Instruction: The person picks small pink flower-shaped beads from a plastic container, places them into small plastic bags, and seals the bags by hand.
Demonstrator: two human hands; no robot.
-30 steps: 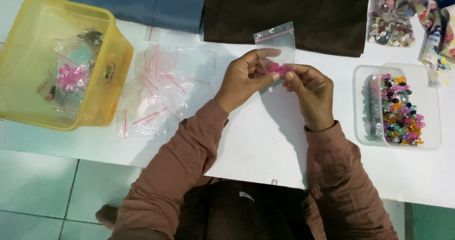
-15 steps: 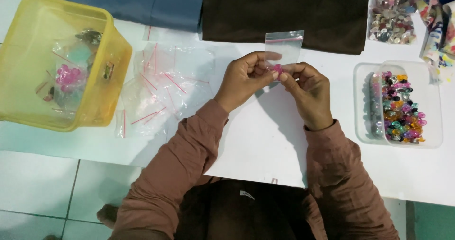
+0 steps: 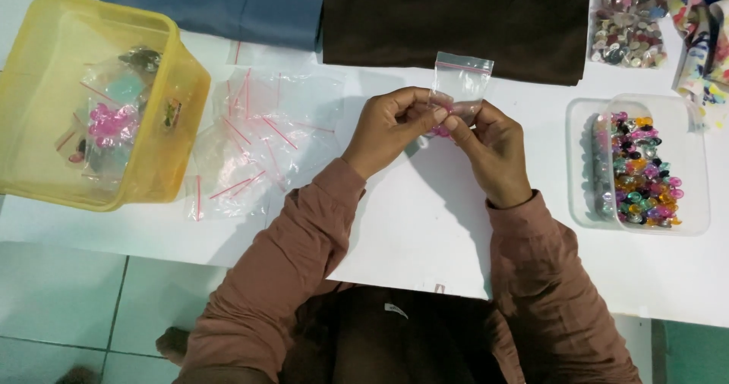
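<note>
— White desk (image 3: 425,225) over pale floor tiles, brown cloth (image 3: 456,20) along the far edge. And at the middle?

— Left hand (image 3: 391,126) and right hand (image 3: 490,152) meeting, fingers pressed together, pinching a small clear zip bag (image 3: 462,77) held upright above the desk, something pink at its lower end.

— Around them?

— Empty zip bags (image 3: 250,141) heaped left, beside a yellow tub (image 3: 178,103); clear tray (image 3: 581,164) of coloured beads (image 3: 642,171) right.

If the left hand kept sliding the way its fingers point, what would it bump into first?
Probably the right hand. The left hand points rightward, fingertips already meeting it at the small clear bag both pinch. Depth looks level.
</note>
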